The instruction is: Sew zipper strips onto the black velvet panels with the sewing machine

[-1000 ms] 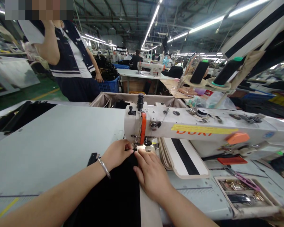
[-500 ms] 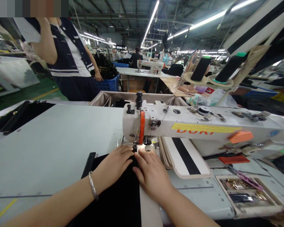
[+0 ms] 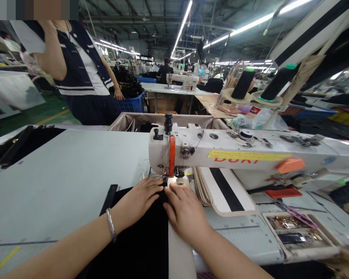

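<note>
Black fabric (image 3: 142,240) with a beige band (image 3: 180,252) along its right side lies under the needle area of a white sewing machine (image 3: 197,143). My left hand (image 3: 141,197) rests on the black fabric, fingers stretched towards the presser foot, a silver bangle on its wrist. Just to its right, my right hand (image 3: 187,211) lies flat with fingers extended, pressing the fabric and band close to the lit needle. Both hands look open. My fingertips partly hide the fabric's far edge at the needle.
Beige panels with a black stripe (image 3: 228,190) are stacked under the machine arm. Right of them are purple-handled scissors (image 3: 302,217) and a parts tray (image 3: 305,252). Black thread cones (image 3: 242,83) stand behind. A person (image 3: 81,69) stands beyond the table at left.
The view has shifted slightly, moving the scene a little left in the picture. Both hands keep almost the same place on the fabric by the needle.
</note>
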Tool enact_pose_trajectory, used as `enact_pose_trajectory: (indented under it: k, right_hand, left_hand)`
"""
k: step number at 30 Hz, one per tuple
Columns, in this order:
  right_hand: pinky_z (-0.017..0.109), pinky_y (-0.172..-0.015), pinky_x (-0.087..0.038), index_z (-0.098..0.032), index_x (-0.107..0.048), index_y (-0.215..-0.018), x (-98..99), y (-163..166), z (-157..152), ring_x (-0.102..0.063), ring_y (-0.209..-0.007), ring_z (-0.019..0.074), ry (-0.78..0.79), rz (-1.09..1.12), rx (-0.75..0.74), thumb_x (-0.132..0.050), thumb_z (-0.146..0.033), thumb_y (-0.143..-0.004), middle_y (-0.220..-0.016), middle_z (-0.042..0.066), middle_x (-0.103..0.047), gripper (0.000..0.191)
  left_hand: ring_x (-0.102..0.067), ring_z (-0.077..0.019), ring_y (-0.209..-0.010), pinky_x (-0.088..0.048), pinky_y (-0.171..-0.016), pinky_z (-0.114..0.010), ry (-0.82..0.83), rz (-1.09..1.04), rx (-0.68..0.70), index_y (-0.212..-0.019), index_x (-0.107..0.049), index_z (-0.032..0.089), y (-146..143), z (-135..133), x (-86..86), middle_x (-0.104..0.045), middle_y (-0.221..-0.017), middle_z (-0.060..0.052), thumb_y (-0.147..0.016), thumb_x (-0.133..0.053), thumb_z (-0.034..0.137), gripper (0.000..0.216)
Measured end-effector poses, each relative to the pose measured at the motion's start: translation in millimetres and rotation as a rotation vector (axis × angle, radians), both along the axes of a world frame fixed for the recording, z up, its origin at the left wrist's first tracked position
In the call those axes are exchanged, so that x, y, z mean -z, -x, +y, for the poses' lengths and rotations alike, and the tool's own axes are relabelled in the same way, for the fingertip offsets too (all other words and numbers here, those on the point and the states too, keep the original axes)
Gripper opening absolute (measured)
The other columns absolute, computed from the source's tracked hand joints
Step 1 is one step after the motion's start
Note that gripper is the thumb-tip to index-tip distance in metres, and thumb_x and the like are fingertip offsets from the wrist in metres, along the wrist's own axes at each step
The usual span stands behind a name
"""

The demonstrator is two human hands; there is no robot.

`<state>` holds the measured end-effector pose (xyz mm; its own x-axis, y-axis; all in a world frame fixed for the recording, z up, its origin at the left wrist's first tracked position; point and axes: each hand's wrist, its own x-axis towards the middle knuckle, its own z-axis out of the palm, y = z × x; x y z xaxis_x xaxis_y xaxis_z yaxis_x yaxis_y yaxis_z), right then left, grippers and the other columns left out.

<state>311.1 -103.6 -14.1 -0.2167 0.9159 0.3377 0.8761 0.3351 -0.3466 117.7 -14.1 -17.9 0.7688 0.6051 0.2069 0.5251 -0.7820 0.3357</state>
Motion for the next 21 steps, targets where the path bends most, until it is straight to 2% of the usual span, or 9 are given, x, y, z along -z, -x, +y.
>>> enact_pose_trajectory:
  k: [3,5,8,11,13,15,19,21]
  right_hand:
    - [0.048,-0.108,-0.040,-0.021,-0.053,-0.133,-2.3,0.6,0.9,-0.051,-0.120,0.0274,-0.006,-0.002,0.013,-0.058,-0.026,-0.094,-0.128,0.010,-0.058,0.040]
    - [0.046,-0.107,-0.043,-0.021,-0.054,-0.132,-5.5,0.9,-8.6,-0.052,-0.120,0.0261,-0.002,0.001,0.008,-0.059,-0.025,-0.094,-0.127,0.010,-0.059,0.039]
    - [0.041,-0.105,-0.047,-0.021,-0.058,-0.128,-8.7,0.5,-43.5,-0.056,-0.118,0.0231,0.016,0.031,-0.033,-0.059,-0.023,-0.092,-0.126,0.008,-0.061,0.036]
    - [0.039,-0.106,-0.048,-0.019,-0.060,-0.126,-4.1,-0.6,-89.7,-0.059,-0.116,0.0216,-0.046,0.060,-0.122,-0.058,-0.025,-0.092,-0.126,0.007,-0.064,0.034]
    - [0.039,-0.106,-0.048,-0.019,-0.060,-0.126,3.5,-0.9,-115.5,-0.060,-0.115,0.0213,-0.117,0.044,-0.182,-0.057,-0.030,-0.093,-0.125,0.006,-0.066,0.035]
    - [0.039,-0.107,-0.048,-0.019,-0.060,-0.127,12.2,0.1,-133.0,-0.061,-0.116,0.0216,-0.155,0.012,-0.206,-0.057,-0.036,-0.093,-0.124,0.005,-0.067,0.038]
    - [0.041,-0.107,-0.047,-0.016,-0.062,-0.124,22.5,4.0,-145.5,-0.062,-0.114,0.0233,-0.214,-0.017,-0.178,-0.051,-0.046,-0.095,-0.122,0.007,-0.068,0.043]
    - [0.039,-0.107,-0.047,-0.016,-0.063,-0.122,21.5,4.9,-145.9,-0.063,-0.111,0.0216,-0.263,-0.050,-0.168,-0.046,-0.039,-0.099,-0.121,0.006,-0.068,0.037]
  left_hand:
    - [-0.048,-0.0215,-0.134,-0.028,-0.120,-0.049,-0.004,0.020,-0.021,-0.126,-0.060,0.020,-1.8,4.9,-1.6,-0.055,-0.141,-0.008,-0.097,-0.049,0.019,0.031]
    - [-0.046,-0.0228,-0.135,-0.028,-0.119,-0.052,-0.012,0.063,-0.021,-0.128,-0.060,0.019,1.7,-3.3,-7.8,-0.054,-0.142,-0.009,-0.097,-0.047,0.017,0.034]
    - [-0.044,-0.0238,-0.138,-0.033,-0.116,-0.053,-0.034,0.139,0.103,-0.136,-0.054,0.026,18.2,-42.9,-20.9,-0.051,-0.145,-0.005,-0.097,-0.050,0.026,0.039]
    - [-0.044,-0.0255,-0.137,-0.042,-0.112,-0.046,-0.115,0.105,0.338,-0.138,-0.052,0.026,39.0,-96.9,-29.0,-0.049,-0.148,-0.005,-0.087,-0.064,0.042,0.055]
    - [-0.048,-0.0240,-0.134,-0.042,-0.112,-0.042,-0.194,0.050,0.441,-0.134,-0.056,0.023,46.8,-124.5,-29.7,-0.055,-0.142,-0.006,-0.084,-0.066,0.036,0.053]
    - [-0.055,-0.0212,-0.128,-0.041,-0.114,-0.039,-0.253,0.045,0.460,-0.127,-0.061,0.022,47.9,-140.2,-28.3,-0.062,-0.134,-0.005,-0.083,-0.064,0.024,0.044]
    - [-0.061,-0.0224,-0.120,-0.047,-0.111,-0.038,-0.336,0.102,0.436,-0.119,-0.065,0.017,40.4,-148.6,-27.1,-0.065,-0.130,-0.006,-0.081,-0.061,0.014,0.038]
    - [-0.061,-0.0219,-0.120,-0.047,-0.111,-0.037,-0.361,0.095,0.427,-0.119,-0.065,0.016,37.4,-149.9,-27.2,-0.066,-0.128,-0.006,-0.082,-0.059,0.013,0.038]
